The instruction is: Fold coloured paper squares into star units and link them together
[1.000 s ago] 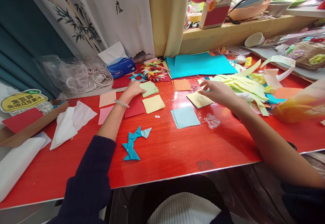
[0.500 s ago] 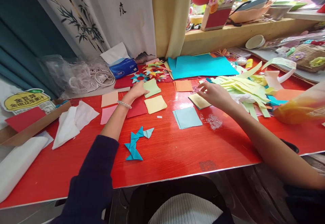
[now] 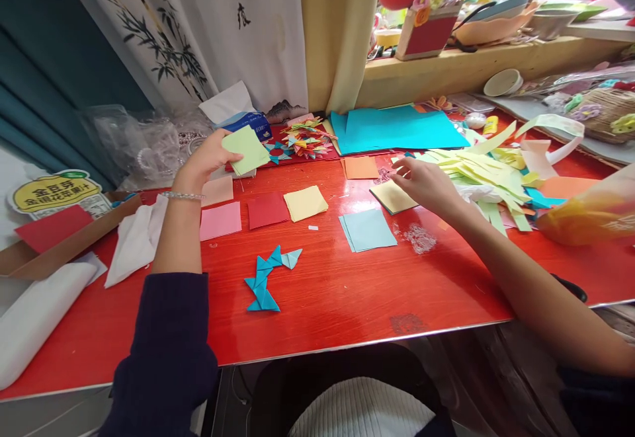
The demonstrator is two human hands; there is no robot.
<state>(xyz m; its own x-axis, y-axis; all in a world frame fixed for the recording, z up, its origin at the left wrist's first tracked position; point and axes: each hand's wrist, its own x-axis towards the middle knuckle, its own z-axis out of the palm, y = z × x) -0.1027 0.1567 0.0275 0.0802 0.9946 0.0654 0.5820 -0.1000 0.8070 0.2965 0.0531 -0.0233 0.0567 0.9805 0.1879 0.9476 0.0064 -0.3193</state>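
My left hand [image 3: 206,157] grips a stack of light green paper squares [image 3: 248,151], raised over the back left of the red table [image 3: 317,305]. Below it lie a peach stack [image 3: 218,190] and a pink stack [image 3: 221,221]. My right hand [image 3: 415,179] hovers with bent fingers by a dark-edged yellow stack [image 3: 391,197]; whether it touches the stack is unclear. Red squares [image 3: 268,210], pale yellow squares [image 3: 306,203], light blue squares [image 3: 368,230] and orange squares [image 3: 361,168] lie between the hands. Nearer the front sits a chain of folded blue pieces [image 3: 265,281].
Large turquoise sheets [image 3: 397,129] and a pile of small folded pieces [image 3: 305,138] lie at the back. Yellow-green strips [image 3: 481,176] are heaped at the right. At the left are white tissues [image 3: 133,242] and a cardboard tray [image 3: 74,245].
My left hand has moved left and up with the light green squares, uncovering more of the pink and red stacks. My right hand has hardly moved.
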